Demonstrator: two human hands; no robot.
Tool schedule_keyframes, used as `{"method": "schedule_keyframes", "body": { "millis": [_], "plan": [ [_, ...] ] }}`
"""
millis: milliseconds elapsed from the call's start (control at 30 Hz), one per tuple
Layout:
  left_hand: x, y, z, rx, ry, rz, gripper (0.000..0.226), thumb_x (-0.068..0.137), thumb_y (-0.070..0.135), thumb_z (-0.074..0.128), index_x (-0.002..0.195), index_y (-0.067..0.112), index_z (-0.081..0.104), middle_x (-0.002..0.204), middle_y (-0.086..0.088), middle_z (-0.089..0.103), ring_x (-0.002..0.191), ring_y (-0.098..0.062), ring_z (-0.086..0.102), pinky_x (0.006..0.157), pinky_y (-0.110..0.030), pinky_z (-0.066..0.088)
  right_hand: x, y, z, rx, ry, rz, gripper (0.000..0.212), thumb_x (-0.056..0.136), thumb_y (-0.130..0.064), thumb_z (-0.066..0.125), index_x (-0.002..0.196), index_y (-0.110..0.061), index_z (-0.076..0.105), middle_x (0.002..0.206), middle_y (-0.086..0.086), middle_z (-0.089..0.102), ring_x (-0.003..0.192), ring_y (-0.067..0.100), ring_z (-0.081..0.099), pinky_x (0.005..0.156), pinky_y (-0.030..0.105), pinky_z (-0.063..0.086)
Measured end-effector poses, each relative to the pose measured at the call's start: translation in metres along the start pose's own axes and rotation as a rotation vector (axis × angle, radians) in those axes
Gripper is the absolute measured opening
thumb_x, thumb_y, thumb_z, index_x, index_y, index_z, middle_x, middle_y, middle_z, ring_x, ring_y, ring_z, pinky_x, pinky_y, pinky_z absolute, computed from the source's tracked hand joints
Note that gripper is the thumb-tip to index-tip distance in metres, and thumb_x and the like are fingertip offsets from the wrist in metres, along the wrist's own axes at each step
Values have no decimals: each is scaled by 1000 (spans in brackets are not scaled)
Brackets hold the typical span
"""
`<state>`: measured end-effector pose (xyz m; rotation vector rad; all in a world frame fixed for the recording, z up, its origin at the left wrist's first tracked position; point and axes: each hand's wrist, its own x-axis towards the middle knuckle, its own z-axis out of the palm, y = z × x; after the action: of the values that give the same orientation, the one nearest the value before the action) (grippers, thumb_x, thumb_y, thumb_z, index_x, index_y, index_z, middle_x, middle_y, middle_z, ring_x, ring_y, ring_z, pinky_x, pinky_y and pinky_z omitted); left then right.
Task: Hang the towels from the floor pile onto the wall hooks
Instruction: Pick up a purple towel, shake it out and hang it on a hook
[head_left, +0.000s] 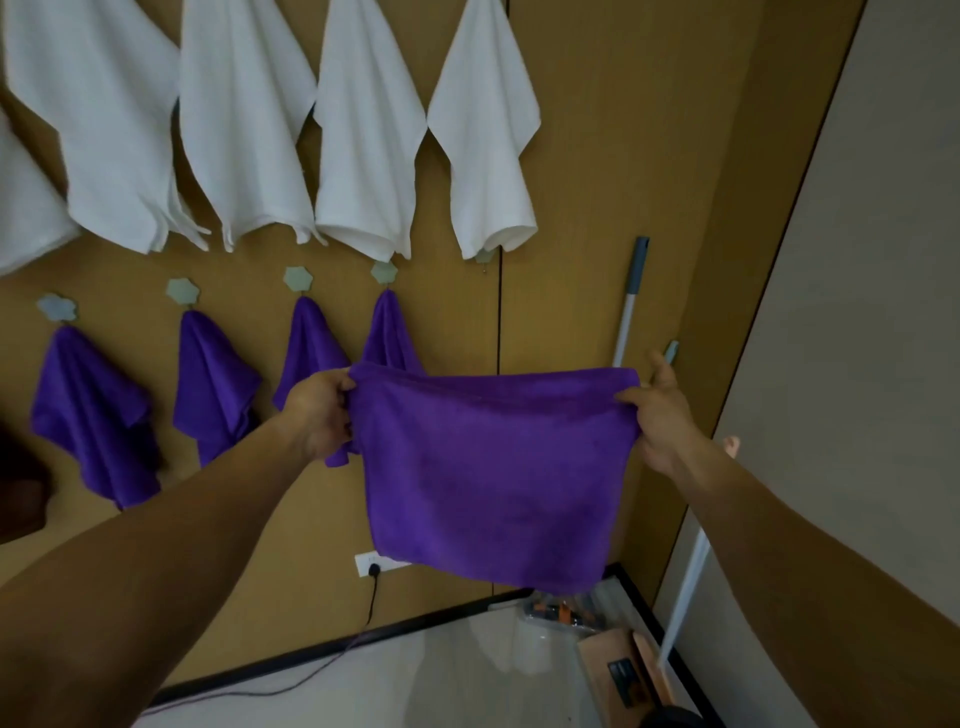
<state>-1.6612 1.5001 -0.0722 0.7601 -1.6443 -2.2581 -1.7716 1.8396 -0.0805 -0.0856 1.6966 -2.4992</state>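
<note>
Fingers of left hand (319, 410) and right hand (657, 415) pinch the fleecy, square purple towel's (493, 473) top corners.

Held towel (493, 478): plain deep purple, no pattern. Lower-row towels (93, 415): same purple. Upper-row towels (363, 130): plain white. Hooks (183, 291): pale grey-green. Wall panel (597, 208): ochre-tan, thin black seam. Socket (366, 561): white. Cable (372, 597): black. Skirting (415, 623): black. Floor (415, 686): pale grey. Pole (637, 265): grey top, whitish shaft.
</note>
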Motion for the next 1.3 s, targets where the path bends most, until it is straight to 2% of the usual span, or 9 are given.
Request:
{"method": "schedule_keyframes", "body": {
  "millis": [167,300,467,667,800,933,1100,1200,1300],
  "plan": [
    [3,4,-11,51,-79,-126,18,73,24,48,86,14,57,75,-3,59,64,-21,55,59,-30,44,6,5,7,-96,-9,13,32,87,-1,52,115,-8,66,93,5,66,73,14,60,62,25,48],
    [7,-5,-17,128,-136,-196,30,81,26,57,109,18,60,72,-1,62,52,-17,56,47,-25,47,11,15,3,-196,93,-37,17,85,-28,72,86,-11,71,78,-3,70,67,5,64,60,19,49],
    [20,-11,-24,184,65,-55,32,85,20,58,115,15,69,113,-4,66,71,-14,57,49,-24,42,12,24,2,-252,146,-121,15,80,-17,77,91,-9,73,85,0,74,70,4,69,58,14,52],
    [24,-14,-17,356,188,114,21,88,5,55,73,19,58,65,-4,53,41,-15,42,29,-12,30,13,33,6,-316,174,-139,17,78,-12,78,93,-8,71,87,2,72,80,15,67,63,22,55],
    [23,-16,-17,296,170,23,18,90,10,50,90,19,66,74,-1,56,44,-14,43,38,-17,32,14,31,1,-263,136,-109,36,81,-5,74,114,-19,68,106,-3,67,88,10,67,74,26,57],
    [19,-6,-13,213,95,-16,45,77,-3,36,105,8,69,94,-6,62,54,-16,43,48,-26,29,17,26,-5,-375,44,-45,40,75,-5,79,113,-10,68,105,9,70,80,15,71,72,28,59],
    [11,2,-1,521,49,162,9,70,5,68,78,8,70,80,-5,64,58,-12,52,42,-18,39,24,10,-14,-1100,31,-272,27,73,-32,83,78,-12,65,86,12,69,87,28,65,81,42,53],
    [13,1,7,920,109,390,18,71,19,78,62,14,64,59,2,61,53,-6,54,47,-14,39,31,-1,-14,-1085,99,-414,29,79,-31,76,66,-16,55,81,1,56,90,27,59,77,36,47],
    [9,2,25,1135,204,618,26,76,27,72,60,21,52,56,7,53,60,-10,51,70,-24,42,37,-7,-10,-1054,68,-494,14,83,-19,67,80,-11,56,105,2,56,102,19,55,85,27,41]
  ]
}}
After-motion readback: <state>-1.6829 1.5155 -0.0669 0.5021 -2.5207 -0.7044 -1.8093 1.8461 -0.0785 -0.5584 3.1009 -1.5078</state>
